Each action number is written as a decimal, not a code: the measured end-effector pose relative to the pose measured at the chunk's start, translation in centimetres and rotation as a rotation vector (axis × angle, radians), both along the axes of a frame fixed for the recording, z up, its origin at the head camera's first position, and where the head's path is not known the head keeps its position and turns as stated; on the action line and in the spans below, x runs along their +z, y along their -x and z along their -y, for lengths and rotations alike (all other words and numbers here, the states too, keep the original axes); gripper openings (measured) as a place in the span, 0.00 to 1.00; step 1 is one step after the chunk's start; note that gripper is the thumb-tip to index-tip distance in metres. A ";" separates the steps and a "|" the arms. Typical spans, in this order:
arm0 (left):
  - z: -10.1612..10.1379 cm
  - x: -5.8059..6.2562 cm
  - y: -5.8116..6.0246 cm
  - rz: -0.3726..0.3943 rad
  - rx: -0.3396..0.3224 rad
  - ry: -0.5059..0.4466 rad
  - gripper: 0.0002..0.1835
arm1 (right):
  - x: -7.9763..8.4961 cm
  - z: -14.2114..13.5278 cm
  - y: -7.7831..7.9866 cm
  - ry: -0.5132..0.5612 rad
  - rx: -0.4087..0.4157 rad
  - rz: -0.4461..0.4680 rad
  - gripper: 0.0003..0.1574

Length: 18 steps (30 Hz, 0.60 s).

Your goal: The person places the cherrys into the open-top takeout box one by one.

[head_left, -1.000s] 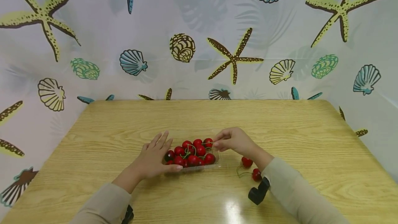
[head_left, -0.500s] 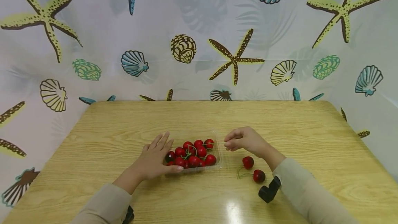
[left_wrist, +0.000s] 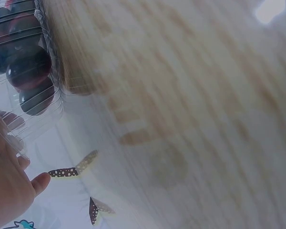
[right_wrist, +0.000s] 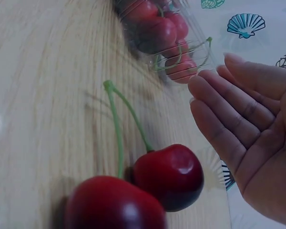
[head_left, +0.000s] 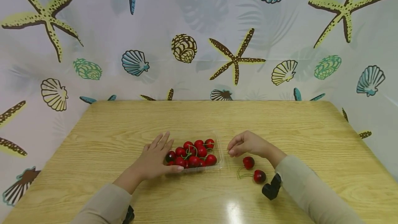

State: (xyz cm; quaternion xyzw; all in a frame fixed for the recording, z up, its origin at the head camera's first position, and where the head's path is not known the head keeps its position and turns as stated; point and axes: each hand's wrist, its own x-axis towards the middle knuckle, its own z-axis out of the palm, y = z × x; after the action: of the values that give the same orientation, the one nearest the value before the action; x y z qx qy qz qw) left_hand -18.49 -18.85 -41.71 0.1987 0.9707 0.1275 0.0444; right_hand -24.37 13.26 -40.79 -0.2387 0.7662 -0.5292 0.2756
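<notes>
A clear plastic box (head_left: 221,160) full of red cherries (head_left: 194,161) with green stems stands mid-table. My left hand (head_left: 153,158) rests against the box's left end, fingers spread and straight, thumb along the near rim. To the right of the box hovers my right hand (head_left: 248,144), its fingers loosely bent and nothing between them. Just below it, a pair of cherries (head_left: 259,176) lies on the wood, their stems joined at the tips. The right wrist view shows the relaxed palm (right_wrist: 271,143) beside this cherry pair (right_wrist: 169,176), not touching it.
The wooden table (head_left: 130,117) spreads around the box, with a glare spot near its front. A white cloth (head_left: 149,20) printed with starfish and shells hangs behind and at both sides. Black wrist cameras (head_left: 271,187) sit at the sleeves.
The right hand has let go of a cherry stem at the box's right end and moved right, then slightly down, over the table. My left hand stays in place.
</notes>
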 end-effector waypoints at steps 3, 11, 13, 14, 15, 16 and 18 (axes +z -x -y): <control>0.0 0.1 0.0 0.000 0.001 0.002 0.55 | -0.2 0.2 0.1 -0.013 0.025 0.003 0.13; 0.0 0.0 0.0 0.014 0.003 0.010 0.55 | -1.1 0.6 0.4 -0.089 0.101 -0.031 0.10; 0.0 0.0 0.0 0.011 0.003 0.010 0.56 | -1.3 0.6 0.5 -0.110 0.123 -0.048 0.09; 0.0 0.0 0.0 0.010 0.003 0.011 0.55 | -1.3 0.6 0.5 -0.121 0.133 -0.057 0.09; 0.1 0.0 0.0 0.009 0.003 0.011 0.55 | -1.4 0.6 0.5 -0.133 0.143 -0.067 0.09; 0.1 0.0 0.0 0.007 0.004 0.010 0.55 | -1.4 0.6 0.5 -0.146 0.151 -0.071 0.08; 0.1 -0.1 0.0 0.004 0.004 0.012 0.55 | -1.3 0.6 0.4 -0.174 0.168 -0.073 0.07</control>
State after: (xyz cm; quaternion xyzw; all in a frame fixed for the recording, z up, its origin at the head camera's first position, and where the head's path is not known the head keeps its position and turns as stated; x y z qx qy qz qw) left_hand -18.53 -18.92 -41.77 0.1963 0.9718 0.1219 0.0473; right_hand -24.81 12.66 -42.12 -0.2962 0.7960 -0.4268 0.3107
